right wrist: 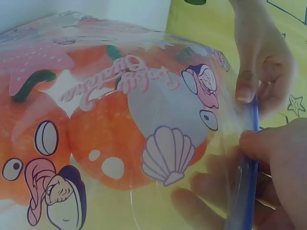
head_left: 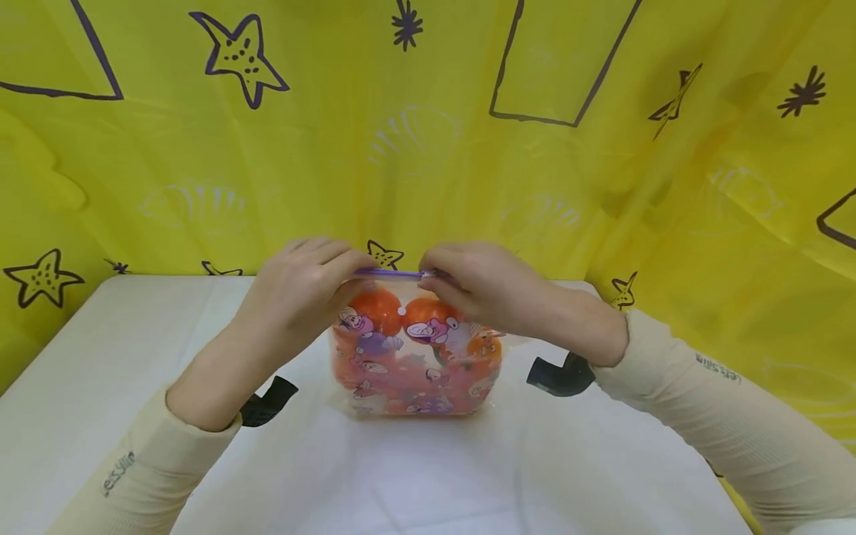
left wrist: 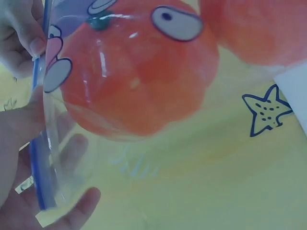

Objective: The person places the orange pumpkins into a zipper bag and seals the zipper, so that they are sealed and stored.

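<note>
A clear zip bag (head_left: 417, 394) printed with cartoon shells and faces stands upright on the table. Through its plastic show several round orange things with green stems, like small pumpkins (left wrist: 139, 91). Along the top runs a blue-purple zip strip (head_left: 394, 274). My left hand (head_left: 294, 290) pinches the strip at its left part, thumb on the near side and fingers behind. Toward the right end, my right hand (head_left: 491, 286) pinches the same strip between thumb and fingers, a small whitish bit showing at its fingertips. In the right wrist view, its fingers (right wrist: 199, 206) show through the clear plastic.
A white-covered table (head_left: 428, 483) lies under the bag. Behind it hangs a yellow curtain (head_left: 321, 178) with drawn stars and shells. Black curved pieces (head_left: 562, 375) stick out below both wrists, and cream sleeves (head_left: 702, 394) cover the forearms.
</note>
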